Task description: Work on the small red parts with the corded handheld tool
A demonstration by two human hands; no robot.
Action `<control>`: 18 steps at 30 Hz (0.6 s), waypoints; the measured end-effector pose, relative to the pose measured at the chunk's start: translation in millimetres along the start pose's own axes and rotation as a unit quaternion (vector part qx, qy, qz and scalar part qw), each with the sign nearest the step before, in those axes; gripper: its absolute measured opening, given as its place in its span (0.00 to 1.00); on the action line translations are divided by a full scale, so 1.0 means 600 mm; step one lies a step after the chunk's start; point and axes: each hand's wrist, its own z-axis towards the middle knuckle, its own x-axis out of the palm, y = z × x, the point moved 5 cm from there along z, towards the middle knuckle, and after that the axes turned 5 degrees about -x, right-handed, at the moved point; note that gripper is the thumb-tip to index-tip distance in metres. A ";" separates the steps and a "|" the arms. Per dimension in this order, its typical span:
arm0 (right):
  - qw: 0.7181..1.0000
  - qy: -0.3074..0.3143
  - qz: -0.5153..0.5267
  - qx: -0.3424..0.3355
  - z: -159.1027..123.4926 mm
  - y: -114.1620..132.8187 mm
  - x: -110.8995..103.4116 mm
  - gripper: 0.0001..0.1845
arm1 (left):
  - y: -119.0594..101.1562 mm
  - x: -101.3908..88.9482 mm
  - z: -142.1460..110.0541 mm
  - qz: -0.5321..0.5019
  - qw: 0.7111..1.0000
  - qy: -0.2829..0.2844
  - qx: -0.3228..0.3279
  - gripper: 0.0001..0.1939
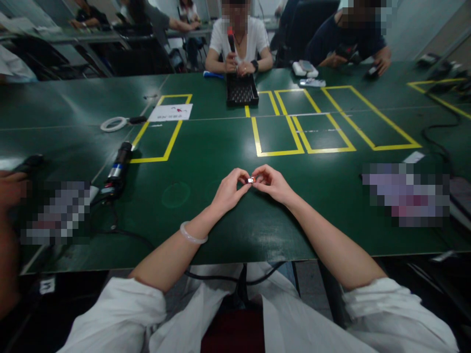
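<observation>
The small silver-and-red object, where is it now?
Near the head view's centre, the small silver-and-red object is held between the left hand and right hand, over the green table.

Single head-worn camera; looks forward and down from above the wearer's lap (211,299); left hand (228,190) and right hand (275,186) near frame centre, fairly close; green table (209,142) spans full width; person across it (241,41) farther off, cut by top edge.

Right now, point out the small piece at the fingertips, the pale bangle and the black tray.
Small piece (250,180): head view, on its bright middle.
Pale bangle (192,239): head view, on its band.
Black tray (243,102): head view, on its near wall.
</observation>
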 end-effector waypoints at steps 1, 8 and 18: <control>1.000 -0.002 0.001 0.000 0.000 0.000 0.000 0.18 | 0.000 0.000 0.000 -0.001 1.000 -0.001 0.001 0.06; 1.000 0.009 -0.012 0.007 0.000 0.002 0.000 0.15 | 0.004 0.001 -0.001 -0.003 1.000 0.002 0.003 0.06; 1.000 0.008 0.023 -0.003 -0.001 -0.001 -0.002 0.18 | -0.005 0.000 0.000 0.007 1.000 0.015 0.000 0.08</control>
